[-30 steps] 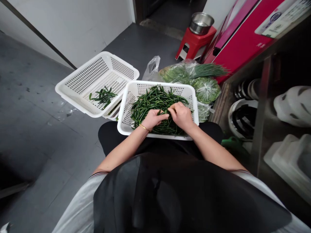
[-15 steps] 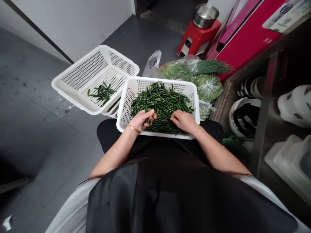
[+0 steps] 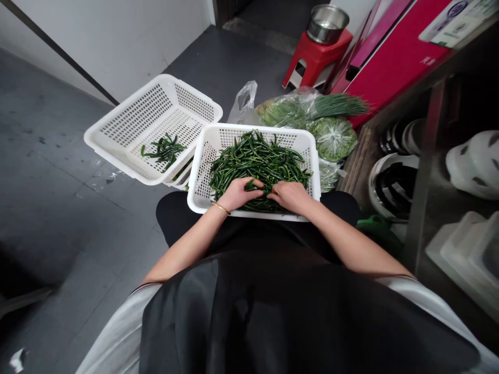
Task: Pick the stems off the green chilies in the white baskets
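Observation:
Across my lap rests a white plastic basket (image 3: 206,202) heaped with thin dark green chili peppers (image 3: 257,156). At the near side of the heap, my left hand (image 3: 239,193) has thumb and fingers closed around green chili peppers; their tips show between the thumb and forefinger. Close on its right, my right hand (image 3: 289,196) is pinched low over the peppers. Whatever its fingertips hold is hidden. A second white basket (image 3: 128,124) stands tilted to the left with a small pile of chili peppers (image 3: 166,149) on its bottom.
Bagged greens (image 3: 333,137) and a bundle of thin green stalks (image 3: 339,105) lie beyond the basket. Behind them a metal pot (image 3: 327,26) sits on a red stool (image 3: 315,57). Shelving with white containers (image 3: 471,254) runs along the right, beside a pink-red cabinet (image 3: 390,57).
My left hand has moved right and turned palm down over the heap, nearer my right hand. The right hand has shifted slightly left and down. Both baskets stay in place.

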The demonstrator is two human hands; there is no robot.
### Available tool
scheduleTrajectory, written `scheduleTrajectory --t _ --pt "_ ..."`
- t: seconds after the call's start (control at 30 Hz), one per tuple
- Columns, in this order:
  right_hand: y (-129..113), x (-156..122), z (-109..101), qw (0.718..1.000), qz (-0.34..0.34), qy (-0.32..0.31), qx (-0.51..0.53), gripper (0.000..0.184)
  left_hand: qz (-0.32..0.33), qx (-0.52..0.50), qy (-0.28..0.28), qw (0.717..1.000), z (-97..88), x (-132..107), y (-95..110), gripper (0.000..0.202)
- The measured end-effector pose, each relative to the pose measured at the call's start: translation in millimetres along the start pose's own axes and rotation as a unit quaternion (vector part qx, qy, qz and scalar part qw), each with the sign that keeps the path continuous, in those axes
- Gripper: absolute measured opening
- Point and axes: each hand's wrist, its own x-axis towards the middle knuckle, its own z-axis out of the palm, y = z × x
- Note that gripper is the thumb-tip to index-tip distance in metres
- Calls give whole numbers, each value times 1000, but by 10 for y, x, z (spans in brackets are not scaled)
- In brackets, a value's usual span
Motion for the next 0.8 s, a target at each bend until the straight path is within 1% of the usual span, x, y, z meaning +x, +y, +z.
scheduleTrajectory --t 0.03,0.07,0.1,0.13,0.17,0.2,0.23,0.27,0.3,0.33,0.37,0.43,0.5,0.53,0.57,0.63,0.67,0.7,0.73,0.8 --pt "48 -4 -102 999 -19 22 18 35 47 60 6 997 33 17 57 19" --pt "91 -19 -201 997 -48 43 52 34 87 104 -2 991 52 29 118 16" --pt "129 -44 -289 990 -85 59 101 33 113 129 -22 985 55 32 177 14" --pt "160 -78 -361 977 -122 68 163 34 126 137 -48 981 43 26 228 13" --pt "185 -116 -411 959 -154 65 230 36 123 129 -77 981 19 10 265 13" --pt "206 -156 -435 939 -175 56 291 39 106 107 -104 983 -14 -13 283 15" --pt "223 -191 -431 922 -182 44 339 42 78 71 -122 987 -50 -41 280 17" --pt "237 -218 -398 914 -175 36 365 44 46 22 -128 990 -87 -68 258 20" --pt "246 -233 -337 916 -161 36 366 44 15 -39 -125 991 -120 -91 218 23" --pt "250 -237 -254 929 -143 38 339 40 -8 -106 -119 987 -149 -107 165 24" --pt "248 -230 -155 948 -126 33 289 35 -21 -172 -112 978 -172 -116 105 25" --pt "235 -194 49 984 -102 -5 149 26 -19 -271 -101 957 -207 -111 -15 29" --pt "232 -145 187 994 -89 -55 39 21 -6 -306 -93 947 -232 -94 -103 33" --pt "244 -120 211 994 -85 -59 21 21 -1 -304 -87 949 -242 -87 -127 34" --pt "268 -96 202 995 -82 -40 30 22 2 -295 -80 952 -252 -83 -136 35" --pt "338 -53 102 990 -75 51 110 22 -3 -259 -68 964 -264 -86 -117 36" --pt "372 -36 28 978 -69 103 168 21 -11 -229 -61 971 -260 -93 -94 36" --pt "397 -22 -48 960 -59 145 233 21 -21 -188 -53 980 -248 -100 -67 35" --pt "404 -12 -117 938 -46 170 300 21 -28 -136 -43 989 -223 -105 -41 32" --pt "359 4 -212 886 -16 177 428 24 -16 -14 -26 999 -139 -106 -3 29"
